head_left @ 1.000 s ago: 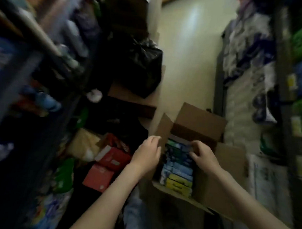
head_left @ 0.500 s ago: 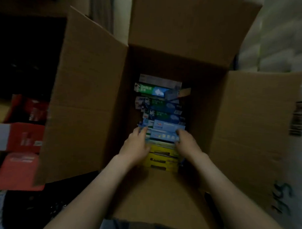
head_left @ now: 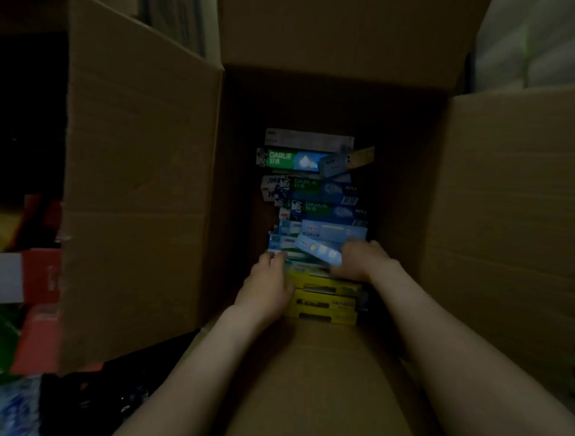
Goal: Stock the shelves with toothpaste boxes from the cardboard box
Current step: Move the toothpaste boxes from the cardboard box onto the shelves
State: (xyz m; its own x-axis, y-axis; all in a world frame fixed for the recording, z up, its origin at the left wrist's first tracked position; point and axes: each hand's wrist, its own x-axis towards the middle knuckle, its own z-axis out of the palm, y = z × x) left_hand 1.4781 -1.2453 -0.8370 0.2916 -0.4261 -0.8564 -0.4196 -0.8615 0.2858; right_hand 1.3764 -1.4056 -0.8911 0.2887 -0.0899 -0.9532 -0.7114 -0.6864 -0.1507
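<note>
An open cardboard box [head_left: 144, 167] fills the view, its four flaps spread outward. Inside lies a row of several toothpaste boxes [head_left: 308, 186], green and blue ones farther in, yellow ones [head_left: 325, 300] nearest me. Both my arms reach down into the box. My right hand [head_left: 359, 261] grips the right end of a light blue toothpaste box [head_left: 317, 250], which is tilted up out of the row. My left hand [head_left: 267, 289] is at the left side of the row, its fingers curled against the left ends of the blue boxes.
Red packages [head_left: 39, 277] and green and blue goods [head_left: 0, 371] lie on the floor left of the box. Pale wrapped bundles [head_left: 540, 40] stand behind the box at the upper right. The scene is dim.
The view has closed in on the box. My right hand has tilted one light blue toothpaste box up out of the row; both hands sit a little nearer me than before.
</note>
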